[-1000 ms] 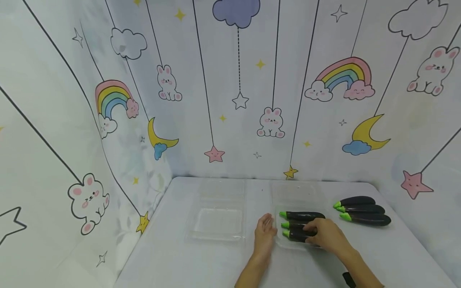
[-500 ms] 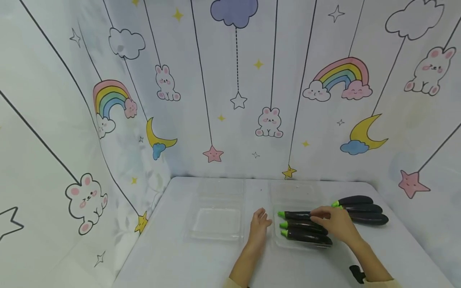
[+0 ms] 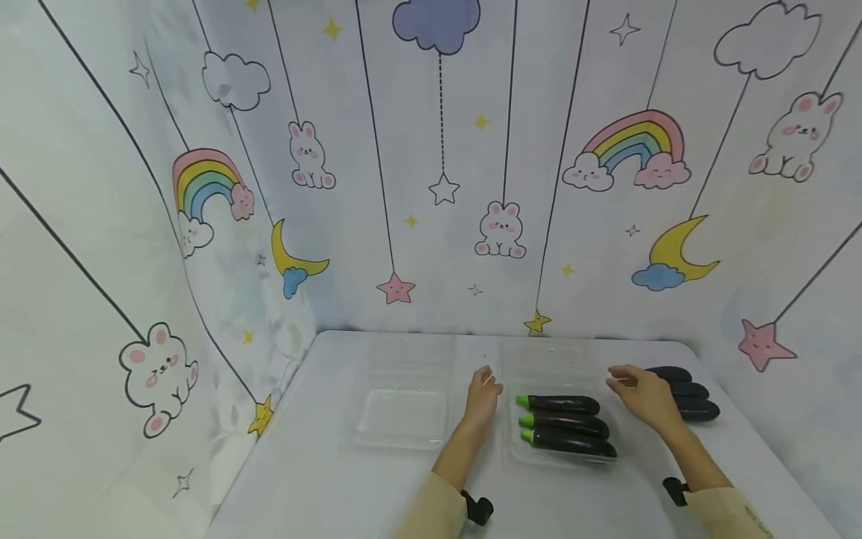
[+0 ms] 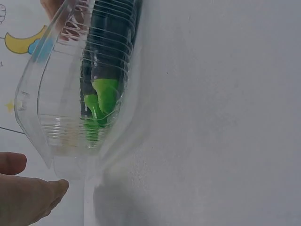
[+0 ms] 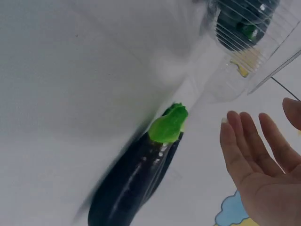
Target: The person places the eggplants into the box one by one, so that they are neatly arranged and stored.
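Three dark eggplants with green stem ends lie side by side in a clear plastic box [image 3: 515,449] whose lid [image 3: 548,359] is folded back. The front eggplant [image 3: 572,443] is nearest the box's front wall. My left hand [image 3: 481,400] hovers just left of the box with fingers relaxed, holding nothing; the left wrist view shows it apart from the box corner. My right hand [image 3: 646,397] is between the box and three loose eggplants [image 3: 699,410], covering their stem ends in the head view. In the right wrist view its fingers [image 5: 256,150] are extended and touch nothing.
A second clear plastic box [image 3: 404,419] stands left on the white table [image 3: 323,494], its lid [image 3: 411,352] folded back. Behind the table hangs a white printed cloth [image 3: 458,247]. Black straps [image 3: 478,509] show at both wrists.
My right hand has let go of the eggplants in the box and moved back and right towards the loose ones. My left hand has drawn away from the box's left side and farther forward.
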Motion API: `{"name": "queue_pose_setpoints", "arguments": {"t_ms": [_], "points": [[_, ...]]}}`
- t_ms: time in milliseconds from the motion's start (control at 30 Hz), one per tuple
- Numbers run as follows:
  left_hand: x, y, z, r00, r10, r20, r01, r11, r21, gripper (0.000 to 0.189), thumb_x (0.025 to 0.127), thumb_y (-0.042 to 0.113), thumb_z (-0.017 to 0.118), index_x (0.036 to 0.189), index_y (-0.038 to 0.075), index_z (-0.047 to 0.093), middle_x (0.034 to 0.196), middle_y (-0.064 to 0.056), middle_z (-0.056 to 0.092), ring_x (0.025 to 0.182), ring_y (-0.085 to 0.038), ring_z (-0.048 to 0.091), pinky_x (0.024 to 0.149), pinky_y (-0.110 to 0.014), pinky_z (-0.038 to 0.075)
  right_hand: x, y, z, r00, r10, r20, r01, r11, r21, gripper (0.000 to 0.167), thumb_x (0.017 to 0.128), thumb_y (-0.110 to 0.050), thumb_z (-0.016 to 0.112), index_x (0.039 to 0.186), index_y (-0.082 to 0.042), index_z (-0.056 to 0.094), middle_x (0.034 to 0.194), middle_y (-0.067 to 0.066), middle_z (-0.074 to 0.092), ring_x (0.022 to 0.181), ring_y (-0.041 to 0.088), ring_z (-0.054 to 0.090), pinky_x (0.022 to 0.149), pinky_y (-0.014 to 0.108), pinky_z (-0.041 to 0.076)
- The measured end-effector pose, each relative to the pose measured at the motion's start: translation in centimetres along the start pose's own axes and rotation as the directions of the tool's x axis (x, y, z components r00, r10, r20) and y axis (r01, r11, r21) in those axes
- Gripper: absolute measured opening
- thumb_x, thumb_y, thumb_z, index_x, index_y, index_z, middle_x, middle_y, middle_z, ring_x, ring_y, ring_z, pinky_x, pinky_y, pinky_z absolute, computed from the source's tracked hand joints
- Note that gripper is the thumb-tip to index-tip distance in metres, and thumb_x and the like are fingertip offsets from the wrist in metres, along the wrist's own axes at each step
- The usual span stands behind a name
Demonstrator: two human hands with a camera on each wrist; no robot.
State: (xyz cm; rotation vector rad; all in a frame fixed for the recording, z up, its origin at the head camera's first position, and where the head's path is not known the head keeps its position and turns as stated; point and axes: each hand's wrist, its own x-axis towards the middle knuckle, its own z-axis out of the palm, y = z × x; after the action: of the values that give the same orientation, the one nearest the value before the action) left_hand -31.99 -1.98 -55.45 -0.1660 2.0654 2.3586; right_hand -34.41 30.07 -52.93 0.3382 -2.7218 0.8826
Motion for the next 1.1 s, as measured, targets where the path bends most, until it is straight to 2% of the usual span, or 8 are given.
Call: {"name": "queue_pose_setpoints", "arguments": {"t_ms": [267,400,467,533,667,800,967,1100], "points": [[1.5,-0.3,0.5,0.999,-0.032,-0.006,0.032,0.999,-0.013,0.061,0.099,0.001,0.053,0.156,-0.007,0.033,0.161,-0.027,0.036,0.150,-0.044,0.035,0.124,-0.054,0.030,1.3,0.9,0.7,0.995,0.048,0.088,-0.052,0.998,0.044,0.046,0.105,-0.020,0.061,0.136,0.014,0.058,0.118,0.030,0.071,0.109,0.050,0.068,0.086,0.062,0.057],[2.3,-0.6,1.0,0.999,-0.043,-0.014,0.043,0.999,-0.007,0.061,0.098,-0.001,0.052,0.156,-0.009,0.032,0.160,-0.028,0.038,0.149,-0.045,0.036,0.124,-0.053,0.031,2.2,1.3,1.2,0.980,0.097,0.173,-0.118,0.986,0.116,0.048,0.106,-0.016,0.058,0.138,0.019,0.052,0.118,0.031,0.072,0.107,0.045,0.071,0.086,0.053,0.060],[2.8,-0.7,1.3,0.999,-0.050,-0.014,0.050,0.999,0.000,0.061,0.098,0.000,0.052,0.156,-0.009,0.033,0.160,-0.028,0.039,0.149,-0.045,0.037,0.124,-0.053,0.031,2.5,1.6,1.4,0.964,0.128,0.233,-0.178,0.962,0.207,0.048,0.107,-0.013,0.056,0.140,0.021,0.049,0.119,0.032,0.071,0.106,0.042,0.073,0.086,0.046,0.063],[3.2,-0.8,1.6,0.998,-0.066,-0.010,0.066,0.998,0.004,0.061,0.099,0.002,0.051,0.157,-0.007,0.034,0.160,-0.026,0.040,0.149,-0.043,0.037,0.125,-0.052,0.031,2.7,2.0,1.6,0.945,0.139,0.295,-0.232,0.921,0.312,0.050,0.108,-0.010,0.052,0.142,0.024,0.042,0.123,0.034,0.068,0.108,0.040,0.073,0.087,0.041,0.063],[3.8,-0.8,1.9,0.996,-0.084,0.003,0.084,0.996,0.001,0.060,0.100,0.003,0.049,0.157,-0.006,0.035,0.160,-0.023,0.042,0.150,-0.041,0.038,0.125,-0.051,0.030,2.7,2.5,1.7,0.922,0.140,0.362,-0.303,0.842,0.445,0.053,0.109,-0.010,0.052,0.144,0.026,0.036,0.130,0.037,0.063,0.116,0.040,0.070,0.094,0.040,0.061],[4.0,-0.9,2.1,0.997,-0.073,0.005,0.073,0.997,-0.017,0.060,0.099,0.001,0.049,0.157,-0.006,0.036,0.160,-0.024,0.042,0.150,-0.041,0.038,0.125,-0.049,0.031,2.6,2.8,1.7,0.915,0.148,0.375,-0.329,0.810,0.484,0.054,0.108,-0.009,0.053,0.147,0.023,0.035,0.135,0.037,0.060,0.120,0.039,0.068,0.096,0.039,0.061],[3.7,-1.2,2.0,0.998,-0.063,-0.009,0.063,0.996,-0.068,0.060,0.096,-0.005,0.048,0.155,-0.008,0.037,0.159,-0.028,0.041,0.149,-0.042,0.039,0.124,-0.049,0.033,2.2,2.9,1.9,0.905,0.170,0.390,-0.365,0.782,0.506,0.054,0.108,-0.009,0.052,0.151,0.018,0.035,0.139,0.034,0.060,0.122,0.035,0.068,0.094,0.029,0.060],[3.6,-1.2,2.0,0.999,-0.051,-0.005,0.050,0.991,-0.128,0.059,0.097,-0.006,0.046,0.155,-0.009,0.034,0.160,-0.030,0.037,0.149,-0.043,0.037,0.124,-0.049,0.032,2.2,2.9,2.1,0.912,0.178,0.370,-0.366,0.760,0.537,0.055,0.108,-0.012,0.054,0.152,0.016,0.036,0.140,0.033,0.059,0.121,0.032,0.069,0.092,0.026,0.060]]}}
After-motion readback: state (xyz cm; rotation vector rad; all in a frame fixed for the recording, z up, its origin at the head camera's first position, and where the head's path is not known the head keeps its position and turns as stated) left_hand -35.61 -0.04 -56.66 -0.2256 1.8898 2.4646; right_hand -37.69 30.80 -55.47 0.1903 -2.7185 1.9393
